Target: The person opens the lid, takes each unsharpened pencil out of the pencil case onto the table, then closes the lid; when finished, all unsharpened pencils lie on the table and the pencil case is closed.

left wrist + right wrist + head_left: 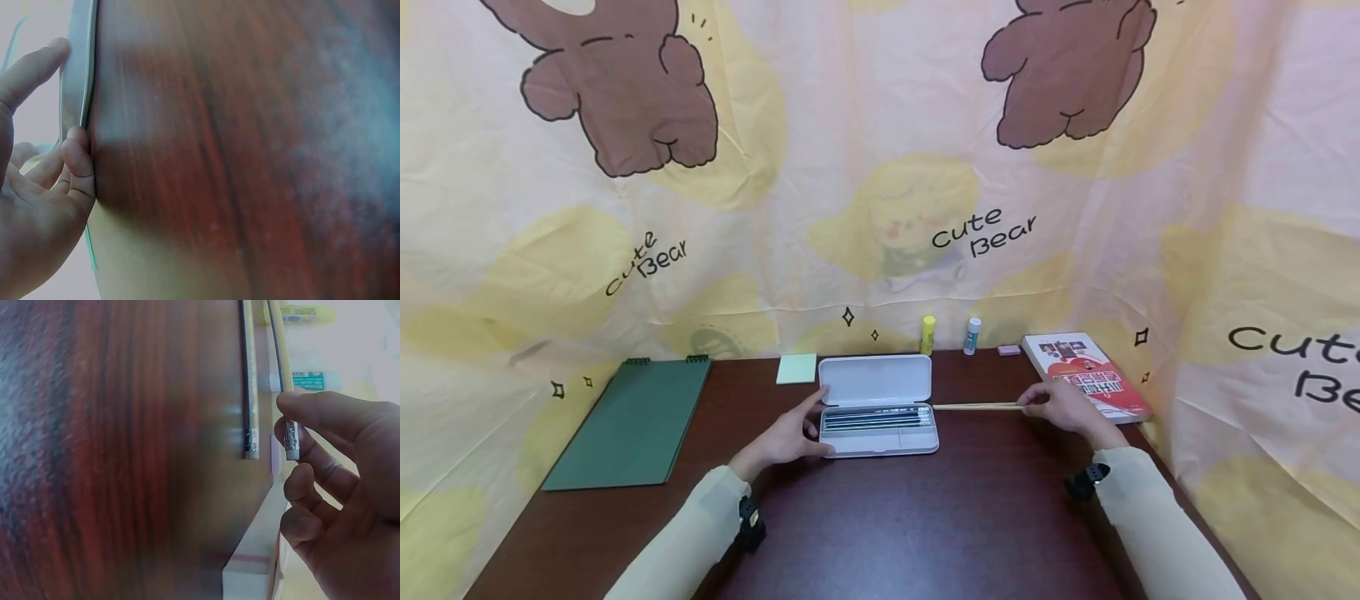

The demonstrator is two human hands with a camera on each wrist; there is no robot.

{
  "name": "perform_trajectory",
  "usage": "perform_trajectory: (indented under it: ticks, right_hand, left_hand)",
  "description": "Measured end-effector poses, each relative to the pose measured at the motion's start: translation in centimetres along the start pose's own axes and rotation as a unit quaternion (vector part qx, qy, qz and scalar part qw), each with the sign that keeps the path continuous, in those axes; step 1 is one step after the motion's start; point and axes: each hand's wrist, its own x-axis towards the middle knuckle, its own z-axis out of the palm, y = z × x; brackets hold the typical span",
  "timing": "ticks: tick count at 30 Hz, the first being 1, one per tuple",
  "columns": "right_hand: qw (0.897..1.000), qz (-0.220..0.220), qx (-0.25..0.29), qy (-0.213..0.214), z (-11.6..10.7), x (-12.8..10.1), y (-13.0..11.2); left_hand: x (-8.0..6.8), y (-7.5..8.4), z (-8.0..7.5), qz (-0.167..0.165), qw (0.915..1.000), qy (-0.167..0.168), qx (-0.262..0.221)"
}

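Note:
A white pencil case (874,381) lies with its lid raised in the head view, with several dark pencils (872,418) in its back compartment. My left hand (786,437) holds the case at its left end, thumb by the front corner and a finger by the hinge. In the right wrist view, my right hand (344,444) pinches a yellowish pencil (284,350) close to its white eraser end. A second, similar pencil (251,381) lies beside it on the table. Both point toward the case's right side; their far ends are cut off in that view.
Behind the case are a pale green note pad (796,368), a yellow glue stick (928,335), a white-and-blue glue stick (972,336) and a purple eraser (1009,350). A red-and-white book (1101,379) lies right; a green spiral pad (632,425) lies left. Patterned curtains (850,125) border the table.

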Motion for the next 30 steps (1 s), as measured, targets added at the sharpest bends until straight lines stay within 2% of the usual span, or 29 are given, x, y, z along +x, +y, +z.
perform_trajectory:
  ticks: [9, 19, 30]
  right_hand:
    - [0.999, 0.031, -0.008, -0.009, 0.9, 0.2, 0.7]
    - [0.999, 0.037, -0.003, -0.001, 1.2, 0.3, 0.7]
    - [1.0, 0.013, 0.009, 0.01, 1.4, 0.4, -0.9]
  left_hand:
    - [0.0, 0.1, 0.1, -0.006, 1.0, 0.001, 0.005]
    - [0.1, 0.2, 0.1, -0.009, 0.9999, 0.003, 0.004]
    - [0.0, 0.1, 0.1, -0.003, 1.0, 0.001, 0.004]
